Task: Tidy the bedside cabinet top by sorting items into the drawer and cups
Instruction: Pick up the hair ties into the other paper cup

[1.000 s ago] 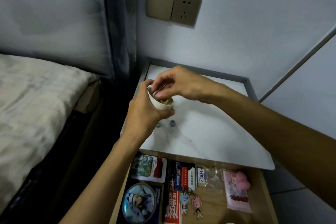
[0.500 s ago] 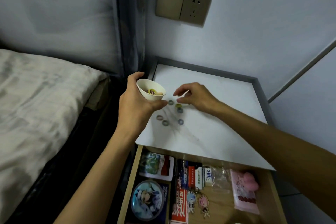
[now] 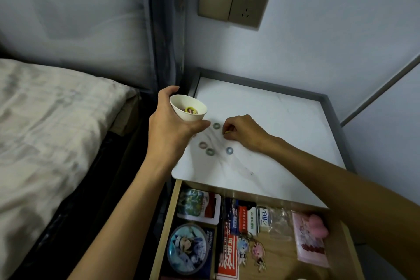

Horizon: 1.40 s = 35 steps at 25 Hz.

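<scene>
Since the small rings belong in the cup (image 3: 188,107), I hold it up in my left hand (image 3: 168,127), fingers wrapped round its wall, mouth tipped toward the counter (image 3: 284,143). My right hand (image 3: 243,130) rests knuckles-up on the counter, fingertips pinching a yellow ring (image 3: 227,131). Four loose rings (image 3: 209,151) lie just beside it; the drawer (image 3: 279,254) below stands open.
</scene>
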Each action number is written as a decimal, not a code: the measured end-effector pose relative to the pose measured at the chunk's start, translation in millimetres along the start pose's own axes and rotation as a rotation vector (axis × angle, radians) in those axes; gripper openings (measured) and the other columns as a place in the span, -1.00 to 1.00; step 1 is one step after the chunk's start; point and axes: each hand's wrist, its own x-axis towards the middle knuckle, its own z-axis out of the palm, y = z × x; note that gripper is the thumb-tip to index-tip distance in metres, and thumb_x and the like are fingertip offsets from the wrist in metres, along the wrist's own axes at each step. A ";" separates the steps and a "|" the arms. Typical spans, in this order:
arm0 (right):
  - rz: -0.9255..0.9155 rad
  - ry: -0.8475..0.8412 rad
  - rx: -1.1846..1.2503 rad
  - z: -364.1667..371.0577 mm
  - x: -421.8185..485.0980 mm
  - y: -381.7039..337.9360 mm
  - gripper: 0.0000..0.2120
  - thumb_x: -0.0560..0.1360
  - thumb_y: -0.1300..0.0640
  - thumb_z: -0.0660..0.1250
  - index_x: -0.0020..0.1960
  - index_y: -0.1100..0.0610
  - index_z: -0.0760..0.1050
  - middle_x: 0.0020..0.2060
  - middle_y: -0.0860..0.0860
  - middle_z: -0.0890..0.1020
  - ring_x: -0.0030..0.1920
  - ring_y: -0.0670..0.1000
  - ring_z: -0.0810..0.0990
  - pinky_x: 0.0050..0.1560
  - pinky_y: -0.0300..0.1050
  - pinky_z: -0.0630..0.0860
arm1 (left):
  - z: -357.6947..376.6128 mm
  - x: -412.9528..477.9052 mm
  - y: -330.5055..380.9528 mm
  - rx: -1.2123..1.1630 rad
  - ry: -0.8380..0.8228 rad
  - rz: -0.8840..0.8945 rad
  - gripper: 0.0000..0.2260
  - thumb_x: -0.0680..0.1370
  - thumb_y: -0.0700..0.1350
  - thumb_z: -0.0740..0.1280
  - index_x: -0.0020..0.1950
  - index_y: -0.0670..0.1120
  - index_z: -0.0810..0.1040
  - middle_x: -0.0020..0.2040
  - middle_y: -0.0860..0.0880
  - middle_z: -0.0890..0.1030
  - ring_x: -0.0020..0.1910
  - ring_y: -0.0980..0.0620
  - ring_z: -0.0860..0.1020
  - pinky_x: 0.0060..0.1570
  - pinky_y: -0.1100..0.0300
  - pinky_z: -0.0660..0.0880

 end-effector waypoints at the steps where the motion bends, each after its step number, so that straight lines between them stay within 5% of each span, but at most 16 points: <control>1: 0.000 -0.022 -0.042 0.3 0.9 0.1 -0.97 0.51 0.15 0.38 -0.05 0.07 0.59 -0.10 0.00 0.64 -0.08 0.01 0.59 -0.02 -0.10 0.53 | -0.4 -0.2 0.6 -0.009 0.004 0.000 -0.22 0.27 -0.19 0.62 0.41 -0.01 0.35 0.11 0.03 0.50 -0.08 0.25 0.48 -0.33 0.57 0.39; 9: -0.023 0.030 -0.036 -1.3 21.9 -12.0 -0.77 0.53 0.17 0.36 0.18 0.08 0.50 -0.06 0.05 0.57 -0.07 0.04 0.55 0.01 -0.07 0.51 | -4.9 2.5 -2.0 -0.011 0.028 -0.007 -0.23 0.27 -0.16 0.63 0.40 0.02 0.36 0.09 0.06 0.50 -0.05 0.21 0.50 -0.33 0.53 0.43; 14: -0.022 -0.018 -0.126 2.3 26.0 -15.3 -0.93 0.51 0.23 0.34 -0.07 0.12 0.59 -0.07 0.07 0.63 -0.10 0.04 0.57 -0.09 -0.14 0.47 | -6.3 3.5 -2.5 -0.004 0.016 -0.011 -0.22 0.26 -0.18 0.63 0.40 0.00 0.36 0.11 0.01 0.51 -0.07 0.24 0.50 -0.35 0.56 0.40; 19: -0.092 0.279 0.406 -47.4 7.3 -61.2 -0.98 0.48 0.25 0.41 -0.10 0.16 0.59 -0.30 0.03 0.62 -0.33 -0.07 0.55 -0.26 -0.17 0.51 | -7.7 4.7 -3.9 0.041 -0.007 -0.004 -0.20 0.26 -0.16 0.63 0.42 0.02 0.33 0.10 0.04 0.51 -0.10 0.26 0.48 -0.35 0.55 0.40; 24: -0.369 0.000 0.288 -78.1 -18.1 -125.6 -0.82 0.44 0.17 0.47 0.04 0.05 0.66 -0.22 -0.12 0.65 -0.22 -0.20 0.58 -0.18 -0.31 0.51 | -2.7 1.1 -1.8 0.056 -0.061 0.029 -0.18 0.25 -0.12 0.62 0.42 0.07 0.31 0.02 0.18 0.53 -0.08 0.33 0.52 -0.22 0.45 0.44; 27: -0.388 0.021 0.295 -78.8 -19.2 -126.7 -0.76 0.45 0.17 0.47 0.11 0.06 0.66 -0.14 -0.10 0.67 -0.16 -0.21 0.61 -0.14 -0.33 0.50 | -3.8 1.8 -1.6 0.019 -0.053 0.036 -0.20 0.25 -0.14 0.62 0.40 0.06 0.33 0.08 0.14 0.56 -0.06 0.34 0.55 -0.23 0.47 0.47; 31: -0.288 0.182 0.502 -69.6 0.7 -107.3 -0.81 0.57 0.29 0.27 0.05 0.11 0.63 -0.17 -0.01 0.67 -0.27 -0.17 0.57 -0.25 -0.28 0.47 | -12.0 4.1 -3.6 0.008 0.024 0.039 -0.21 0.21 -0.12 0.64 0.37 0.07 0.37 0.05 0.13 0.56 -0.01 0.25 0.55 -0.14 0.44 0.47; 35: -0.007 0.138 0.148 -25.5 35.7 -65.2 -0.79 0.55 0.15 0.33 0.15 0.16 0.62 0.05 0.05 0.66 -0.03 -0.05 0.59 -0.05 -0.25 0.41 | -27.4 8.6 -7.6 -0.013 0.119 0.023 -0.20 0.14 -0.01 0.64 0.31 0.11 0.38 0.06 0.10 0.56 0.05 0.07 0.57 0.08 0.00 0.57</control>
